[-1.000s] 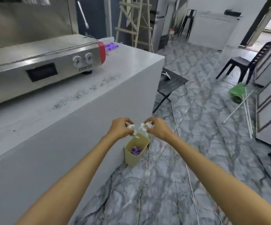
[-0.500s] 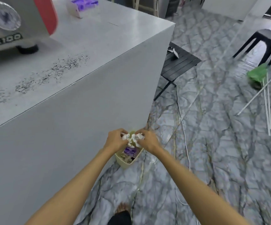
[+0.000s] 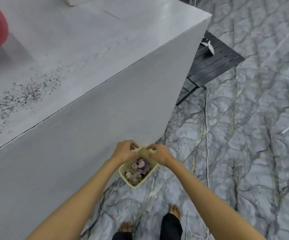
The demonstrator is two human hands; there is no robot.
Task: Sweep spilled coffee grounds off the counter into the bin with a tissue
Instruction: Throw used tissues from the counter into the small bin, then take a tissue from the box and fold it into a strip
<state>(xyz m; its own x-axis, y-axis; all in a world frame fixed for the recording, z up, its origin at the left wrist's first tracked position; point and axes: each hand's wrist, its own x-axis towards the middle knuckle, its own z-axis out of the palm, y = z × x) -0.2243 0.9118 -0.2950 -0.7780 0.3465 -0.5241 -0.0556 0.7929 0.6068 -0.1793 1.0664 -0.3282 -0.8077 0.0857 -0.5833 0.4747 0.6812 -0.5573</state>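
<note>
Pale-yellow bin (image 3: 135, 183) (crumpled scraps inside) under left hand (image 3: 125, 151), right hand (image 3: 158, 153).

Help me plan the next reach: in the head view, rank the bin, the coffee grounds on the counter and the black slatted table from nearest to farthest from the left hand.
1. Bin, directly under the left hand.
2. Coffee grounds, up left on the counter.
3. Black slatted table, beyond the counter's corner, right.

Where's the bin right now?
In the head view, the bin sits on the floor against the counter's front, near its corner, directly beneath both hands.
</note>
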